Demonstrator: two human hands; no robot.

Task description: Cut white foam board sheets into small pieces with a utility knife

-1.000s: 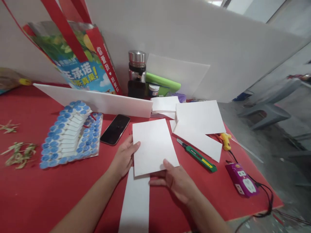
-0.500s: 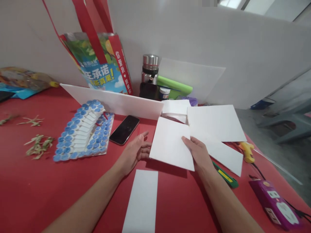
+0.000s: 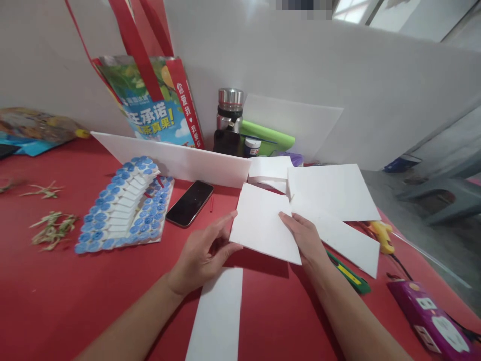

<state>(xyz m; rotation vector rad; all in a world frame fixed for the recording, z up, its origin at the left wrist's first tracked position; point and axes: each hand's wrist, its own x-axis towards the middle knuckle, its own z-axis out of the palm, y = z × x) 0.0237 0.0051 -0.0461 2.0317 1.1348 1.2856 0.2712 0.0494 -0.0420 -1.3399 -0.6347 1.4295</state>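
A small white foam board [image 3: 263,220] is tilted slightly above the red table, between my two hands. My right hand [image 3: 303,235] grips its right edge, thumb on top and fingers beneath. At the left edge, my left hand [image 3: 205,258] is curved with its thumb at the near corner and its index finger further up, holding the board between them. Below the hands lies a long white strip [image 3: 220,316], its far end near my left wrist. A green utility knife [image 3: 349,273] rests beside my right forearm, partly hidden by it.
Larger white board pieces [image 3: 334,193] lie to the right, near a yellow glue gun [image 3: 383,235] and a purple power box [image 3: 428,316]. On the left are a blue-and-white decorated piece [image 3: 124,205], a phone [image 3: 190,203] and dry straw bits [image 3: 54,229]. Behind stand a bag [image 3: 150,110] and a flask [image 3: 230,108].
The board was lifted off the strip's end and shifted away to the right. My left hand let go with fingers spread, then closed on its left edge again. The view turned left.
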